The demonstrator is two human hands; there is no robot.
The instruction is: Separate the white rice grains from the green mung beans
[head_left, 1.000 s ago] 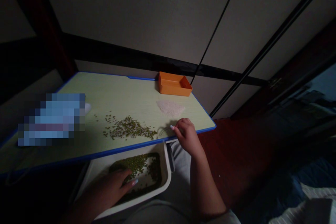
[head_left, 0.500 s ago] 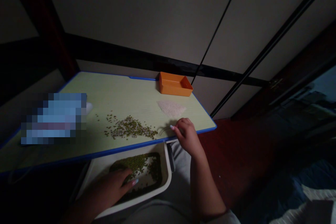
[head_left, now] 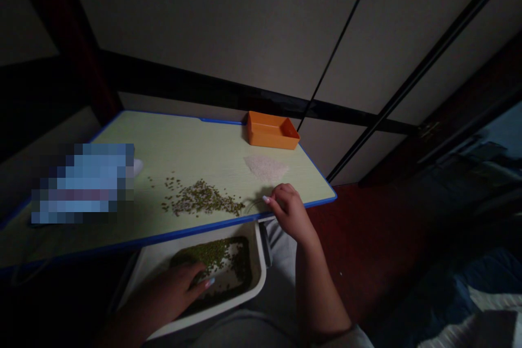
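My left hand (head_left: 185,285) reaches into a white plastic tub (head_left: 261,272) under the table edge. Its thumb stands apart from the fingers, whose tips rest among green beans (head_left: 210,254), partly hidden. Above the table's front edge is my right hand (head_left: 287,204), its fingers curled in and the thumb pointing left. Whatever it may hold is hidden; a faint thin curved line shows beside the thumb. Left of this hand lies a loose pile of green beans mixed with pale grains (head_left: 202,198). Just beyond it is a flat heap of white rice-like grains (head_left: 266,167).
An orange open box (head_left: 271,135) stands at the table's back right corner. A blurred-out blue item (head_left: 87,182) lies on the left. The pale table (head_left: 179,141) has a blue rim, and wall panels (head_left: 228,27) rise close behind.
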